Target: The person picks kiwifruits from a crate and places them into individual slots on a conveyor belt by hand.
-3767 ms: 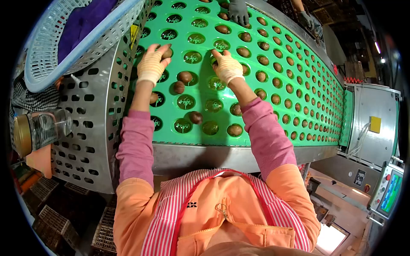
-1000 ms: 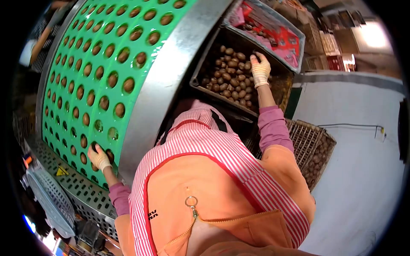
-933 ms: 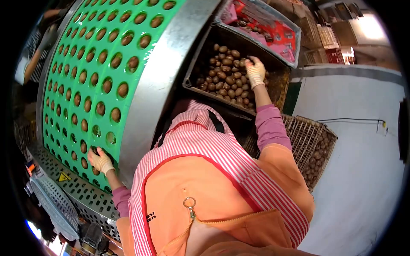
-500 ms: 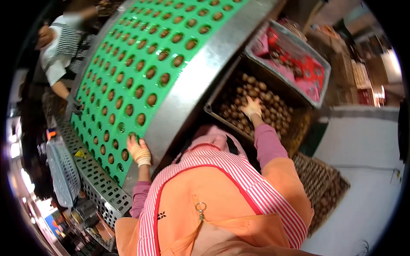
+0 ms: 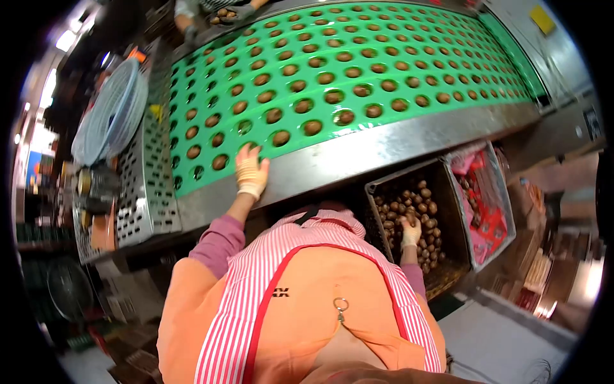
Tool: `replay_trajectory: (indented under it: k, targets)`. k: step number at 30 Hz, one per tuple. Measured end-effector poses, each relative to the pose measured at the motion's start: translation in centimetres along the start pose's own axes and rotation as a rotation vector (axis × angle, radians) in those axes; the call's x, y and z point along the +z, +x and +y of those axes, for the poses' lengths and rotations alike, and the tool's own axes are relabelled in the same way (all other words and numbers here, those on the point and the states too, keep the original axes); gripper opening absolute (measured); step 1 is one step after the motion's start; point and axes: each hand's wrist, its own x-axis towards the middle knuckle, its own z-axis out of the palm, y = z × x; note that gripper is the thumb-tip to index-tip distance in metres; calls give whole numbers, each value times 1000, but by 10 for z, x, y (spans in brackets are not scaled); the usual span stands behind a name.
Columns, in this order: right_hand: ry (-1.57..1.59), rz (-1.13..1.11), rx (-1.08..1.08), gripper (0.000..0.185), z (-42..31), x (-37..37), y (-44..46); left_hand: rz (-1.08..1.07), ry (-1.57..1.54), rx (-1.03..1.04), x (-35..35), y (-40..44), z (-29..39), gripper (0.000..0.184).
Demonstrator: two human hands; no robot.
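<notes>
My left hand [image 5: 251,173], in a pale glove that bares the fingertips, rests at the near edge of a green panel [image 5: 198,184] full of oval holes. Its fingers are apart, reaching over the rim of a hole, and no piece shows in them. Brown, round, nut-like pieces [image 5: 281,138] sit in most holes; their exact kind is unclear. Down in a dark bin [image 5: 458,240], my right hand [image 5: 410,233], gloved likewise, curls its fingers around one or more brown round pieces. Many loose pieces [image 5: 430,221] surround it.
A metal ledge [image 5: 384,146] borders the green panel. Beside the bin stands a grey crate [image 5: 505,214] with red and pink lining. Pale plastic baskets [image 5: 115,118] stand left on a perforated metal tray [image 5: 148,185]. Across the panel, a co-worker's gloved hand [image 5: 235,14] holds several pieces.
The view has swung right, showing more of the panel. My right hand has gone from spread fingers on the pieces to curled ones. My left hand stays by the panel's near edge.
</notes>
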Motion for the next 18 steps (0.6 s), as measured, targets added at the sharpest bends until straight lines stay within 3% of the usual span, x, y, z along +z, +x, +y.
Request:
replay_trajectory:
  k: [2,5,6,7,8,9,10,13,14,16,17,18]
  targets:
    - [199,55,-46,79,-51,-3,-11,6,-150,41,-3,2,30,41]
    - [111,46,-329,68,-136,12,-23,-289,-570,-15,5,4,81,44]
    - [46,1,-374,65,-184,25,-44,-488,-702,-44,7,7,97,50]
    - [90,-73,-409,63,-225,43,-70,-766,-1041,-312,-8,10,124,62]
    - [135,-143,-443,61,-252,67,-92,-786,-1229,-255,2,6,132,78]
    - [183,-227,-508,59,-261,92,-102,-852,-1340,-340,0,5,144,88]
    - [231,-310,-570,57,-269,115,-111,-891,-1441,-348,-4,3,150,87]
    - [-281,-472,-912,56,-298,169,-144,-913,-1683,-352,-6,1,150,70]
    - [-397,-519,-978,56,-302,183,-151,-811,-1589,-368,-2,2,144,64]
    - [-343,-602,-953,51,-298,196,-152,-933,-1692,-413,3,8,110,63]
    - [-204,-682,-742,48,-289,200,-150,-853,-1755,-473,7,8,96,58]
    - [-66,-749,-524,45,-282,202,-149,-648,-1308,-359,-4,18,84,52]
